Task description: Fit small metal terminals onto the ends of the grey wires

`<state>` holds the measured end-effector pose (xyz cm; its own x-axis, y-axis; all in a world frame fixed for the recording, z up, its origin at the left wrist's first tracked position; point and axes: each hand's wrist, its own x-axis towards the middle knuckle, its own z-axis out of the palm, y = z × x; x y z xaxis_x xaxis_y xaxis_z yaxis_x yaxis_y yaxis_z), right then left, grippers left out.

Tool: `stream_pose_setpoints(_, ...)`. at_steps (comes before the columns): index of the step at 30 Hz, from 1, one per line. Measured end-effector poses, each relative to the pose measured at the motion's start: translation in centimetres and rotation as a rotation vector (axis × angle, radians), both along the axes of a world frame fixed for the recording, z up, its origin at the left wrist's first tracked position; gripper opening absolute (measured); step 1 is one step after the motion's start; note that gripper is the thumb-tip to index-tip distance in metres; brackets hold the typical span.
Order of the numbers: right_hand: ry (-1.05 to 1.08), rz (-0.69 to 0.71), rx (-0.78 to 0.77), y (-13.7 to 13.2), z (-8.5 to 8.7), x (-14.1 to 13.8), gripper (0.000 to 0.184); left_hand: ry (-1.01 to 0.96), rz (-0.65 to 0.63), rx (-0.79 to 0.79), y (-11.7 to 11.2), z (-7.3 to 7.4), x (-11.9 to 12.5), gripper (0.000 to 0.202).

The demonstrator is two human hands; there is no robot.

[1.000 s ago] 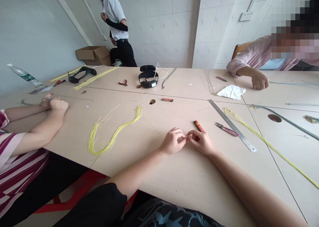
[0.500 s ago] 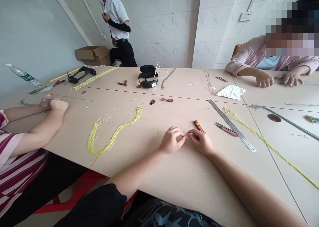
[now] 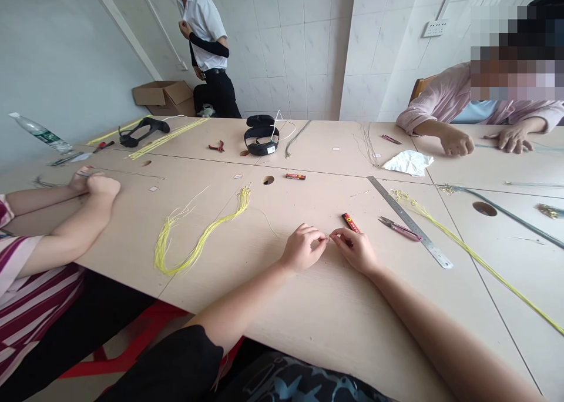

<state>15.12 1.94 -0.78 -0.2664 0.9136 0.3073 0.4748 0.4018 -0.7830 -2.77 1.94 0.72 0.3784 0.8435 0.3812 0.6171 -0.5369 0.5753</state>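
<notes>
My left hand [image 3: 304, 248] and my right hand [image 3: 355, 249] meet just above the table, thumbs and forefingers pinched. Their fingertips almost touch around something tiny, too small to make out. A thin pale cord [image 3: 268, 220] curves across the table towards my left hand; whether it reaches the fingers is hidden. Just behind my right hand lies a red and black lighter [image 3: 351, 223]. Farther right are thread snips [image 3: 400, 228] with pinkish handles and a steel ruler [image 3: 409, 223]. To the left rests a curved bundle of yellow cords [image 3: 211, 231] with small metal ends.
Another yellow cord bundle [image 3: 480, 261] stretches along the right. A second lighter [image 3: 295, 177] lies beyond my hands, near a round table hole [image 3: 268, 180]. A co-worker's hands [image 3: 99, 181] are at the left; another co-worker's hands [image 3: 458, 140] rest at the far right.
My hands stay pinched together in nearly the same spot. The far-right co-worker's hands have shifted slightly left.
</notes>
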Motion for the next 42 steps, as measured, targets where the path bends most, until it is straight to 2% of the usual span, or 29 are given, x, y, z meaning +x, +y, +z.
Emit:
stream_pose_setpoints(9, -0.008, -0.008, 0.001, 0.1, -0.3, 0.0, 0.038, 0.05, 0.006, 0.013, 0.0, 0.0, -0.1, 0.021)
stream_pose_setpoints(18, -0.017, 0.002, -0.055, -0.2, 0.2, -0.1, 0.048, 0.031, -0.009, 0.094, 0.0, -0.8, -0.2, 0.022)
stream_pose_setpoints(23, -0.025, -0.012, -0.063, -0.1, 0.0, -0.1, 0.054, -0.032, -0.019, 0.071, 0.0, -0.7, -0.1, 0.021)
stream_pose_setpoints(32, -0.022, 0.008, -0.067, 0.0, -0.5, -0.1, 0.044, -0.149, -0.032, -0.027, 0.2, -1.3, 0.0, 0.018)
stream_pose_setpoints(37, -0.013, 0.02, -0.065, 0.0, -0.7, -0.1, 0.036, -0.129, -0.046, -0.011, 0.3, -1.5, 0.1, 0.018)
stream_pose_setpoints(42, -0.02, 0.026, -0.053, 0.1, -0.7, -0.1, 0.037, -0.104, -0.066, 0.04, 0.4, -1.6, 0.1, 0.019)
